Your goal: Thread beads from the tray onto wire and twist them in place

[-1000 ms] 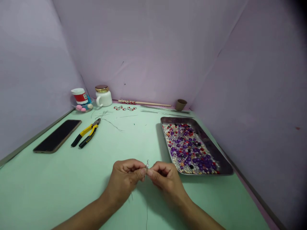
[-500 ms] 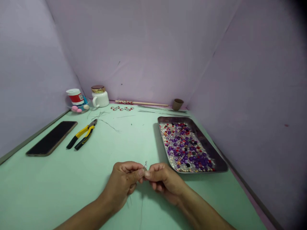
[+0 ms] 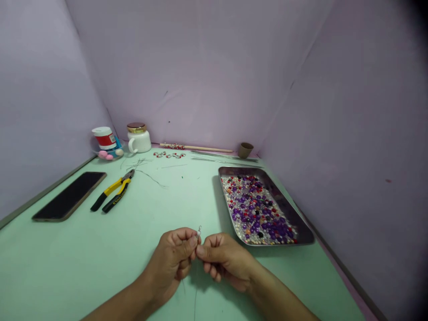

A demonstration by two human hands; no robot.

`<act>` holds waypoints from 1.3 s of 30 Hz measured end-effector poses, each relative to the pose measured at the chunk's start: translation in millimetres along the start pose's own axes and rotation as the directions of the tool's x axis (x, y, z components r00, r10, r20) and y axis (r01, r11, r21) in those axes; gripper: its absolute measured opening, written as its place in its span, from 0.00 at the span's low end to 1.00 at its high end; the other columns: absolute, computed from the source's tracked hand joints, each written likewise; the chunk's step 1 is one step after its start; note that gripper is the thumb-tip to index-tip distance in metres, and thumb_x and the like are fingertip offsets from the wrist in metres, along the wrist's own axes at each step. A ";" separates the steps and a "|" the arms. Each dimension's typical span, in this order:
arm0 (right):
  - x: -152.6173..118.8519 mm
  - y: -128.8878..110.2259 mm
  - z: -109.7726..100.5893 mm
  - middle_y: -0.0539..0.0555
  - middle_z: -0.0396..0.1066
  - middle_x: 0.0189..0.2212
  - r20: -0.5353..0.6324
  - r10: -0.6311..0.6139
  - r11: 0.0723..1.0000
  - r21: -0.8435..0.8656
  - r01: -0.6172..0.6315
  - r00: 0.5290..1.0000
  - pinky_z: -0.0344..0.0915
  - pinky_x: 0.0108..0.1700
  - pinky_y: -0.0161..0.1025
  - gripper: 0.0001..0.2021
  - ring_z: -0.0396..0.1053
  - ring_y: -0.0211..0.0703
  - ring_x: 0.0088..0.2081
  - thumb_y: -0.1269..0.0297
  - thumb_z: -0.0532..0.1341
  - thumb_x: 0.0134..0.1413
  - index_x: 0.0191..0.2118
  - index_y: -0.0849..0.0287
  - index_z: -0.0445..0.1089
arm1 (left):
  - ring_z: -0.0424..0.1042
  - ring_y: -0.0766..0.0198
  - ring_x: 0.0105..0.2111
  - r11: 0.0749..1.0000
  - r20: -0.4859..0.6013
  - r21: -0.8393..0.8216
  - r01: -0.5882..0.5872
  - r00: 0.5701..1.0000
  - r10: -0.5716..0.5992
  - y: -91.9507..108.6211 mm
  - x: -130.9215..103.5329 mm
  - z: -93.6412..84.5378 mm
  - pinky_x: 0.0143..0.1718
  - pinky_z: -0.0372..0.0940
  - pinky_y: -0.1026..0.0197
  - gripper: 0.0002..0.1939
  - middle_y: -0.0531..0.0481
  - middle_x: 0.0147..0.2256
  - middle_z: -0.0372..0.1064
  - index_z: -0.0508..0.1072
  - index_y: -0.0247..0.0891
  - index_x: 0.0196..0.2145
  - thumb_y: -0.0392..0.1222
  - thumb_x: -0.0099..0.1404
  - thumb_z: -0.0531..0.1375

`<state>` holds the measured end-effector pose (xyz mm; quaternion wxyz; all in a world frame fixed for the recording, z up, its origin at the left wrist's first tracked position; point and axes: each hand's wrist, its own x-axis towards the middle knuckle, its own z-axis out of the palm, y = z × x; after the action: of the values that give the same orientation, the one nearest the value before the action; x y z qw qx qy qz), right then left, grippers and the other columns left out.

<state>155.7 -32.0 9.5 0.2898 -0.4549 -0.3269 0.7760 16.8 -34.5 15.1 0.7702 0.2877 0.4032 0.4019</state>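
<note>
Over the pale-green tabletop (image 3: 163,209) at six o'clock, the left hand (image 3: 174,261) pinches thin grey wire (image 3: 195,296) below a small white bead (image 3: 199,233), probably for steadiness; the right hand (image 3: 227,258) pinches beside it. A rectangular metal bead tray (image 3: 302,232) sits at two o'clock, seemingly for reach.

Down toward the near edge of the table (image 3: 160,240), the left hand (image 3: 175,258) hides the upper part of the wire (image 3: 195,296), and whatever the right hand (image 3: 227,261) pinches sits out of sight behind its thumb. That pale bead (image 3: 199,233) up top? Its hole's too small to make out! The wire runs off the bottom of the picture, and both forearms (image 3: 130,292) are cut there too. Along the right edge, the upper beads (image 3: 257,211) in the tray (image 3: 284,192) bury those beneath. Far left corner: print on the tub (image 3: 104,139) too tiny to read
</note>
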 end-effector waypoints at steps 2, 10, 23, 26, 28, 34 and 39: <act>-1.1 -1.3 0.5 0.47 0.65 0.11 -0.008 -0.035 0.999 -0.042 0.035 0.999 0.52 0.13 0.25 0.18 0.57 0.27 0.11 0.55 0.68 0.28 0.19 0.65 0.64 | 0.39 0.82 0.10 1.000 0.018 0.015 0.010 1.000 -0.010 1.0 1.0 -0.9 0.11 0.34 0.72 0.15 0.61 0.13 0.54 0.63 0.33 0.20 0.45 0.47 0.64; -13.2 -17.5 2.6 0.50 0.67 0.24 -0.151 -0.387 0.899 -0.283 0.336 0.910 0.63 0.27 0.32 0.15 0.64 0.33 0.25 0.58 0.64 0.38 0.31 0.64 0.67 | 0.39 0.81 0.10 0.976 0.076 0.219 0.016 0.997 -0.033 5.8 3.4 -3.3 0.11 0.33 0.70 0.15 0.60 0.14 0.54 0.60 0.35 0.19 0.47 0.51 0.60; -15.8 -14.9 -2.3 0.45 0.56 0.15 -0.036 -0.440 0.657 -0.694 0.294 0.897 0.47 0.18 0.28 0.07 0.51 0.29 0.18 0.66 0.56 0.45 0.22 0.63 0.65 | 0.49 0.71 0.18 0.492 0.171 0.836 -0.243 0.967 0.187 4.8 -3.7 -2.9 0.19 0.46 0.67 0.10 0.58 0.16 0.50 0.61 0.36 0.19 0.38 0.56 0.50; -15.1 -14.3 -2.4 0.44 0.53 0.13 -0.014 -0.401 0.683 -0.671 0.289 0.916 0.46 0.17 0.29 0.06 0.49 0.28 0.16 0.67 0.56 0.44 0.21 0.62 0.63 | 0.52 0.70 0.18 0.268 0.247 0.908 -0.321 0.928 0.278 1.7 -8.5 -2.5 0.20 0.48 0.66 0.12 0.57 0.16 0.52 0.59 0.37 0.18 0.37 0.58 0.48; -14.1 -14.0 -2.0 0.43 0.52 0.12 -0.011 -0.344 0.749 -0.606 0.268 0.939 0.45 0.16 0.29 0.06 0.48 0.28 0.15 0.66 0.56 0.43 0.20 0.61 0.61 | 0.53 0.70 0.18 0.174 0.304 0.912 -0.373 0.895 0.326 -1.1 -11.3 -2.9 0.21 0.48 0.65 0.13 0.56 0.17 0.54 0.59 0.38 0.18 0.37 0.59 0.48; -11.4 -12.6 -1.7 0.40 0.49 0.08 -0.039 -0.180 0.887 -0.439 0.145 0.983 0.46 0.12 0.28 0.06 0.46 0.27 0.10 0.65 0.55 0.39 0.18 0.59 0.59 | 0.60 0.67 0.21 -0.048 0.497 0.849 -0.526 0.766 0.407 -8.5 -15.3 -5.5 0.24 0.53 0.65 0.10 0.50 0.21 0.62 0.63 0.36 0.24 0.30 0.58 0.47; -9.5 -8.5 1.0 0.40 0.48 0.09 -0.068 -0.199 0.865 -0.481 0.142 0.978 0.44 0.13 0.28 0.08 0.44 0.26 0.11 0.66 0.55 0.41 0.17 0.59 0.58 | 0.60 0.67 0.20 -0.114 0.540 0.832 -0.543 0.745 0.392 -14.9 -15.9 -7.9 0.23 0.53 0.64 0.09 0.49 0.22 0.61 0.65 0.34 0.25 0.26 0.53 0.48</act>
<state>160.1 -34.1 21.3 0.2556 -0.5253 -0.5282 0.6162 10.2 -54.7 5.9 0.2029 0.8628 0.3858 0.2562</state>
